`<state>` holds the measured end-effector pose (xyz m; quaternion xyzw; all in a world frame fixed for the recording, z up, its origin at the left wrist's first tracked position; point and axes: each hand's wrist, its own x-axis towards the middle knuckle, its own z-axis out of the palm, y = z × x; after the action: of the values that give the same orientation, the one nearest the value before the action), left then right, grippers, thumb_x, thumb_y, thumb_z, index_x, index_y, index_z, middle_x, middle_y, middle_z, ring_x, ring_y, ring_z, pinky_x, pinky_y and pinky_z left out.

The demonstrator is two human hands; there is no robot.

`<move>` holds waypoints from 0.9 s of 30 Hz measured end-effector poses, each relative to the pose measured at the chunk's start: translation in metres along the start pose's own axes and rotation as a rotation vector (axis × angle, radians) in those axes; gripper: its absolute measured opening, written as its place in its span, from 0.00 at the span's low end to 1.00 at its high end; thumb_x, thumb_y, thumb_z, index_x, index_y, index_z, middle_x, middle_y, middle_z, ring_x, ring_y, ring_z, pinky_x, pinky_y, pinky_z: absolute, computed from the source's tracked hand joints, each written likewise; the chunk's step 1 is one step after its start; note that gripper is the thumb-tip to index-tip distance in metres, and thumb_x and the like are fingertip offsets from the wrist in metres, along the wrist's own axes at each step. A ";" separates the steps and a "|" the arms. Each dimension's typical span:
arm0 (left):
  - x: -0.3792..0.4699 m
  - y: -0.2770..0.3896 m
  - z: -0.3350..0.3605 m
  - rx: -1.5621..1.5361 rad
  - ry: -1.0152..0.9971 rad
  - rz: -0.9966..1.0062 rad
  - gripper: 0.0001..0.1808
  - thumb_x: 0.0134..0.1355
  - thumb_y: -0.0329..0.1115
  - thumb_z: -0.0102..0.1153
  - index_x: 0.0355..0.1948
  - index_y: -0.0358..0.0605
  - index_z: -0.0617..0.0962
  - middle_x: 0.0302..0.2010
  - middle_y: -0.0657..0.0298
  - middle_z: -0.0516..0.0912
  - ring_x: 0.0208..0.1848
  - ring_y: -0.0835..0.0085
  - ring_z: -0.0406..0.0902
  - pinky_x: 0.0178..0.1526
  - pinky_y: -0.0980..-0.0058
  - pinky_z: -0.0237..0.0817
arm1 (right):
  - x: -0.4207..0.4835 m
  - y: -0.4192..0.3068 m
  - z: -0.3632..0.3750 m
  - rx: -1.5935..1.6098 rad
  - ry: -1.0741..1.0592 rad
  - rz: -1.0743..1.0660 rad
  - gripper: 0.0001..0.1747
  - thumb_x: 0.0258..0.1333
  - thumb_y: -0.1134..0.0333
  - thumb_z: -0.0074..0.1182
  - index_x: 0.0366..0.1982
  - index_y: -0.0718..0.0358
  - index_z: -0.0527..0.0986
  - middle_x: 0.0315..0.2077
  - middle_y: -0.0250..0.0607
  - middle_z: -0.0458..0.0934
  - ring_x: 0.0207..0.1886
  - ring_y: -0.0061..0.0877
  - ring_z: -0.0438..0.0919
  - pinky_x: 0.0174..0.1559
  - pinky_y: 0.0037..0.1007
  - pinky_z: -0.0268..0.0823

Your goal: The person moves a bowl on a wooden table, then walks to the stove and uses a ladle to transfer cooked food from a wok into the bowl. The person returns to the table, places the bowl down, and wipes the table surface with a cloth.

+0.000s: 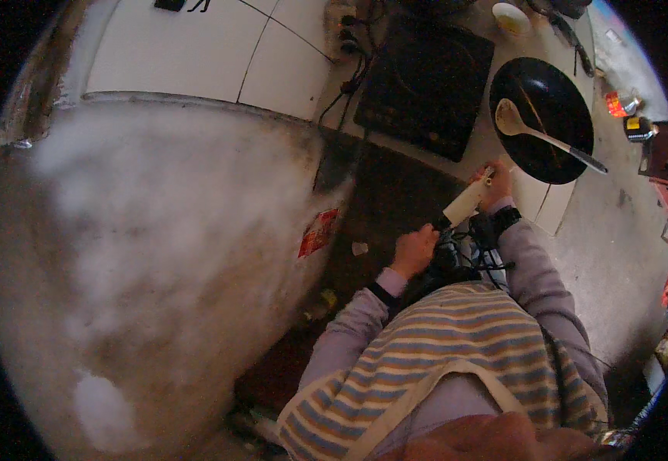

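My left hand (pixel 415 250) is closed on the dark handle of a knife or peeler-like tool with a pale, broad body (pixel 465 203); I cannot tell its exact kind. At the pale end, my right hand (pixel 496 185) has its fingers against a small light piece, too small to make out. Beyond the right hand, a black wok (pixel 547 115) lies at the counter's edge with a ladle (pixel 515 120) resting in it, its dark-tipped handle sticking out over the rim. To the left of the wok sits a black induction cooktop (pixel 426 80).
A small bowl (pixel 511 20) stands behind the wok. Black cables (pixel 348 86) run left of the cooktop. Bottles (pixel 639 128) lie at the far right. A red packet (pixel 318 232) and a pale scrap (pixel 360 248) are low on the left.
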<state>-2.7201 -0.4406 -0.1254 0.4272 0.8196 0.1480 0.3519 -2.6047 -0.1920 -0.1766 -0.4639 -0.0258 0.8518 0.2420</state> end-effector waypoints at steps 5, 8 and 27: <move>-0.009 -0.084 -0.017 0.135 0.035 -0.181 0.18 0.73 0.45 0.44 0.39 0.42 0.78 0.31 0.51 0.84 0.34 0.51 0.82 0.38 0.54 0.72 | -0.005 -0.003 -0.010 0.063 -0.069 -0.074 0.11 0.58 0.61 0.50 0.25 0.57 0.66 0.21 0.36 0.68 0.25 0.30 0.69 0.31 0.33 0.66; 0.010 -0.104 0.007 -0.236 0.046 -0.276 0.18 0.73 0.45 0.44 0.42 0.39 0.76 0.37 0.45 0.83 0.40 0.46 0.80 0.43 0.52 0.69 | -0.005 -0.006 -0.010 0.148 -0.106 0.053 0.11 0.59 0.61 0.50 0.25 0.56 0.65 0.21 0.34 0.67 0.24 0.29 0.68 0.31 0.33 0.66; 0.175 -0.005 0.035 0.174 0.123 -0.037 0.19 0.67 0.37 0.50 0.56 0.41 0.78 0.51 0.44 0.79 0.50 0.46 0.79 0.52 0.51 0.74 | -0.018 -0.003 -0.013 0.098 0.012 -0.059 0.07 0.60 0.63 0.55 0.34 0.58 0.72 0.22 0.35 0.73 0.27 0.33 0.76 0.38 0.37 0.74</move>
<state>-2.7666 -0.3052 -0.2317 0.4309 0.8572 0.0955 0.2654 -2.5847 -0.2000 -0.1693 -0.4556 0.0038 0.8416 0.2899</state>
